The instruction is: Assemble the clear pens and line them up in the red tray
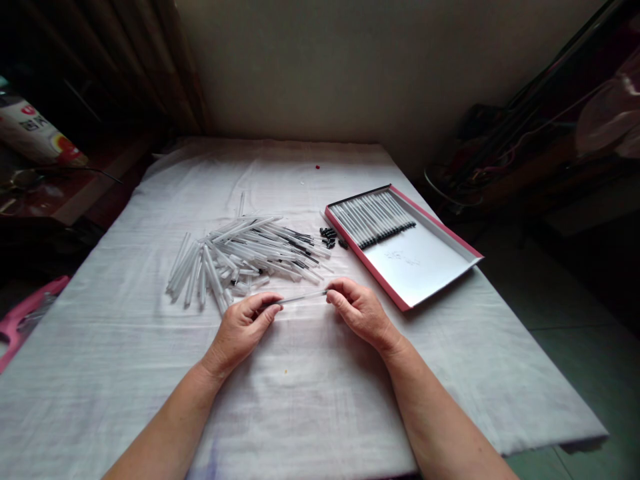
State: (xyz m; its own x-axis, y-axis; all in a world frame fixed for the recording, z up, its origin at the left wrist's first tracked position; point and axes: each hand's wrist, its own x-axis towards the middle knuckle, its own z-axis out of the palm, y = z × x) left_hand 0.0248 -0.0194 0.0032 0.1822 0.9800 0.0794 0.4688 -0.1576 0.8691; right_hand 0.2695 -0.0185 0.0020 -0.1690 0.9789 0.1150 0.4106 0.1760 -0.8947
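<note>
Between my two hands a slim clear pen barrel (305, 295) is stretched out level, low over the cloth. My left hand (253, 320) pinches its left end between thumb and fingers. At its right end my right hand (357, 310) has thumb and forefinger closed on the dark tip, which the fingers partly cover. Just beyond lies a loose heap of clear tubes, caps and dark refills (250, 250). Several small black plugs (328, 235) are gathered to the right of the heap.
A shallow red-edged box lid (430, 280) rests at the right, with a row of assembled pens (373, 217) in its far part. White cloth (290, 413) covers the table. A pink object (33, 317) is beside the left edge; a labelled bottle (37, 130) stands further left.
</note>
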